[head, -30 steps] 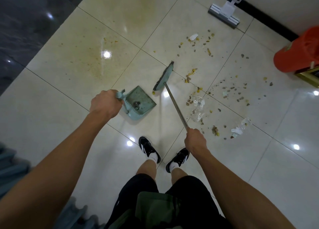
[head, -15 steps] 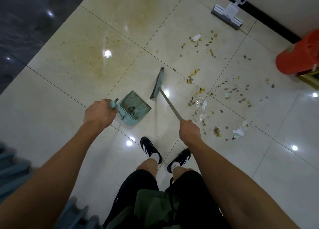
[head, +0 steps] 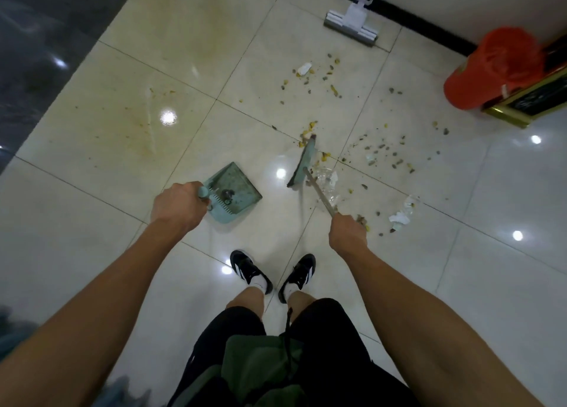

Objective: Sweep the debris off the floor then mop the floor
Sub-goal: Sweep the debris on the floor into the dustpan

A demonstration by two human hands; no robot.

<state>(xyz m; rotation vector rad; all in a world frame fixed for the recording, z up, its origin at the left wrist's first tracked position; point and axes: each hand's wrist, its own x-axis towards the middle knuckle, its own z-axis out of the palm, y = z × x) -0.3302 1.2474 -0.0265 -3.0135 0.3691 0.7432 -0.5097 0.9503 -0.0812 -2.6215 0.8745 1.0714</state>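
Note:
My left hand grips the handle of a teal dustpan that rests on the cream floor tiles with a small bit of dirt in it. My right hand holds the thin handle of a broom whose teal head stands on the floor to the right of the dustpan, next to yellow crumbs. Debris lies scattered to the right: crumbs, pebbles, white paper scraps and a crumpled clear plastic bottle. A white mop leans at the far wall.
An orange bucket stands at the right by a gold-framed base. A brownish stain covers the tiles to the left. Dark marble flooring borders the far left. My two black shoes stand below the dustpan.
The broom head has swung right, away from the dustpan, to the yellow crumbs and the bottle. My right hand moved right with it. The dustpan stays in my left hand.

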